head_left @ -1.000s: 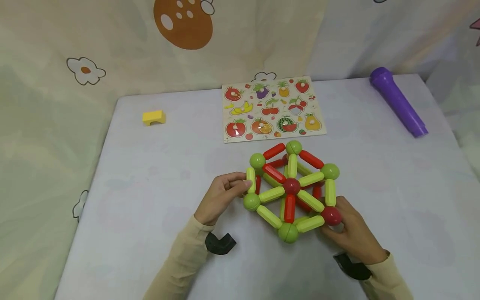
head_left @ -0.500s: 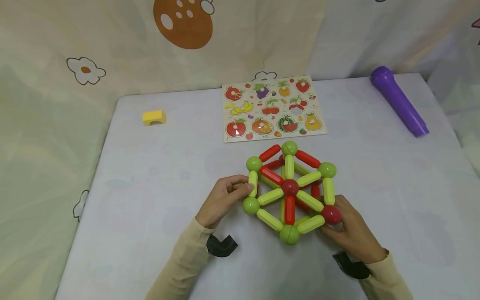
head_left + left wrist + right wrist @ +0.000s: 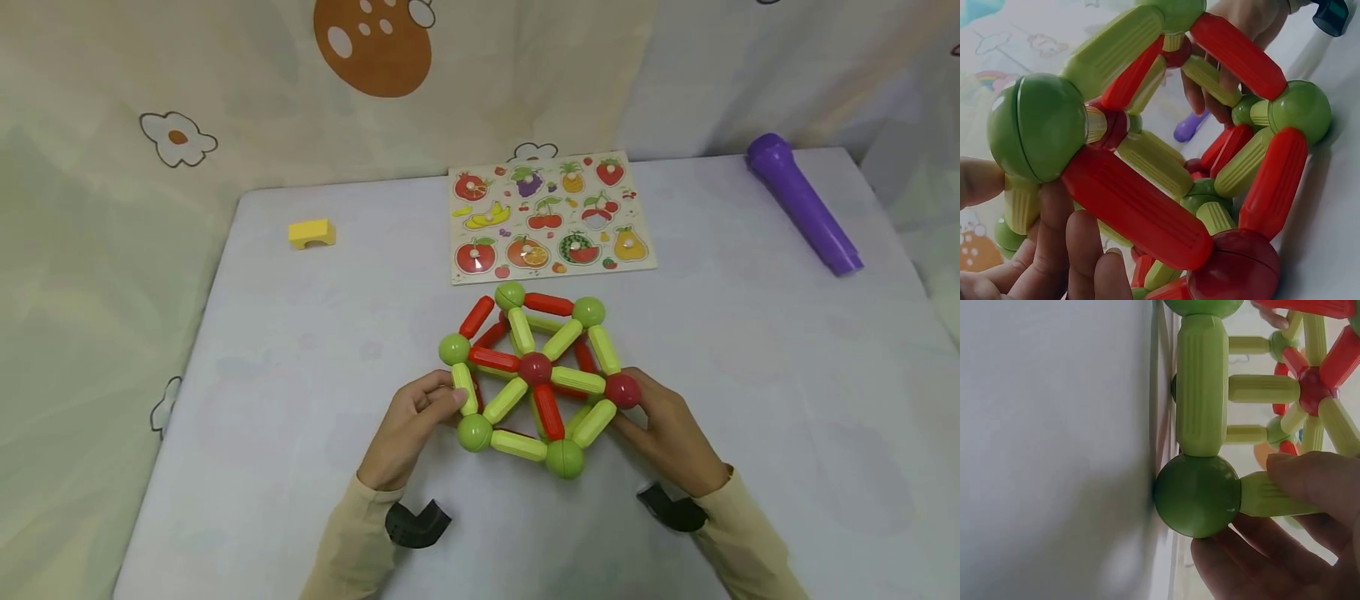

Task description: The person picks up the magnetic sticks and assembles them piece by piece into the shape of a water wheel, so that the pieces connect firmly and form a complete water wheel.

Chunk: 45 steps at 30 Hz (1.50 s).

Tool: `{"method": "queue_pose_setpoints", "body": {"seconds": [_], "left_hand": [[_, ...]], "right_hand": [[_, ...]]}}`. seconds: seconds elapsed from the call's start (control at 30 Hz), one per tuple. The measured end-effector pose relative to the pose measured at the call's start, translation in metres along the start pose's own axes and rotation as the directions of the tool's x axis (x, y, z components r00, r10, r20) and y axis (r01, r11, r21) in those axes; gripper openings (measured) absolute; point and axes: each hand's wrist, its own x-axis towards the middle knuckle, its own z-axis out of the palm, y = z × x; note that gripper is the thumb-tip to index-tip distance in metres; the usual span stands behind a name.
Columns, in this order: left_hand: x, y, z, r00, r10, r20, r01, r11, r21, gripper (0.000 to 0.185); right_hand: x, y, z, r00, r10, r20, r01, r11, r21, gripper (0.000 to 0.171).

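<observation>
Low in the centre of the head view, both hands are on the ball-and-rod frame [image 3: 536,379], which sits on the table [image 3: 300,467]. The left hand [image 3: 408,429] curls its fingers round a pale green rod on the frame's left edge. The right hand [image 3: 667,433] grips the opposite side, fingers wrapped by the red ball. Just beyond lies the fruit puzzle board [image 3: 551,217]. Upper left, a yellow block [image 3: 311,233]; far upper right, a purple tube [image 3: 802,204].
</observation>
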Motion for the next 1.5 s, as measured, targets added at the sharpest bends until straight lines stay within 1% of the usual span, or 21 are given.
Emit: {"method": "queue_pose_setpoints", "body": {"seconds": [0.2,0.27,0.3,0.37,0.43,0.47,0.5,0.57,0.63,0.67,0.73,0.83,0.87,0.93,1.0,1.1,1.17,1.2,1.27,1.4,1.5], "left_hand": [[-0.004,0.001,-0.004,0.998,-0.026,-0.049,0.027,0.999,0.034,0.028],[-0.004,0.002,-0.006,0.996,0.009,-0.092,0.001,0.995,0.102,0.026],[-0.003,0.004,-0.008,0.989,0.051,-0.137,-0.028,0.987,0.161,0.025],[0.001,0.009,-0.014,0.960,0.164,-0.226,-0.088,0.946,0.313,0.025],[0.010,0.018,-0.020,0.917,0.272,-0.292,-0.112,0.877,0.468,0.026],[0.016,0.023,-0.023,0.903,0.309,-0.299,-0.111,0.840,0.532,0.027],[0.021,0.029,-0.025,0.903,0.325,-0.281,-0.113,0.810,0.575,0.028],[0.034,0.039,-0.025,0.932,0.300,-0.203,-0.114,0.776,0.620,0.035],[0.044,0.046,-0.022,0.963,0.238,-0.125,-0.101,0.750,0.653,0.042],[0.048,0.049,-0.020,0.973,0.209,-0.094,-0.095,0.740,0.666,0.044],[0.055,0.052,-0.014,0.984,0.169,-0.059,-0.085,0.733,0.675,0.046],[0.062,0.055,-0.006,0.986,0.161,-0.052,-0.083,0.728,0.680,0.040],[0.063,0.055,-0.005,0.984,0.169,-0.056,-0.086,0.728,0.680,0.038],[0.066,0.055,-0.002,0.980,0.188,-0.059,-0.099,0.728,0.678,0.034],[0.068,0.055,0.000,0.977,0.205,-0.057,-0.114,0.727,0.677,0.031],[0.070,0.054,0.002,0.975,0.217,-0.042,-0.133,0.728,0.672,0.029],[0.071,0.053,0.002,0.975,0.218,-0.037,-0.138,0.730,0.670,0.028],[0.071,0.053,0.002,0.975,0.219,-0.035,-0.140,0.730,0.669,0.027],[0.071,0.053,0.002,0.975,0.218,-0.034,-0.139,0.729,0.670,0.027],[0.070,0.053,0.000,0.976,0.216,-0.037,-0.136,0.731,0.669,0.025],[0.069,0.053,-0.002,0.974,0.219,-0.050,-0.132,0.737,0.662,0.023]], "right_hand": [[0.003,-0.001,0.005,1.000,0.003,0.001,-0.003,1.000,0.008,0.049],[0.003,-0.001,0.006,1.000,0.006,0.003,-0.006,1.000,0.010,0.049],[0.003,-0.001,0.006,1.000,0.005,0.006,-0.005,1.000,0.012,0.050],[0.003,-0.001,0.006,1.000,0.001,0.006,-0.001,1.000,0.013,0.050],[0.003,-0.001,0.006,1.000,-0.006,0.007,0.006,1.000,0.014,0.050],[0.003,-0.002,0.005,1.000,-0.012,0.010,0.012,1.000,0.013,0.049],[0.003,-0.002,0.004,1.000,-0.014,0.021,0.014,1.000,0.016,0.049],[0.003,-0.002,-0.001,0.998,-0.015,0.057,0.013,0.999,0.035,0.049],[0.004,-0.002,-0.010,0.995,0.002,0.098,-0.007,0.999,0.047,0.055],[0.007,-0.003,-0.017,0.994,0.011,0.105,-0.016,0.999,0.046,0.059],[0.016,-0.003,-0.032,0.995,0.029,0.091,-0.032,0.999,0.035,0.060],[0.043,-0.005,-0.053,0.998,0.043,0.056,-0.042,0.999,-0.012,0.049],[0.055,-0.006,-0.058,0.998,0.034,0.060,-0.034,0.999,-0.015,0.045],[0.081,-0.009,-0.062,0.991,0.029,0.129,-0.029,1.000,-0.001,0.038],[0.106,-0.012,-0.060,0.967,0.029,0.252,-0.034,0.999,0.015,0.038],[0.136,-0.018,-0.047,0.905,0.015,0.425,-0.034,0.999,0.037,0.041],[0.148,-0.023,-0.037,0.873,0.000,0.487,-0.025,0.999,0.044,0.045],[0.151,-0.024,-0.033,0.868,-0.008,0.496,-0.021,0.998,0.053,0.046],[0.156,-0.026,-0.026,0.870,-0.023,0.493,-0.028,0.995,0.096,0.047],[0.160,-0.026,-0.016,0.889,-0.050,0.454,-0.027,0.987,0.161,0.045],[0.162,-0.025,-0.011,0.897,-0.067,0.437,-0.015,0.983,0.182,0.044]]}}
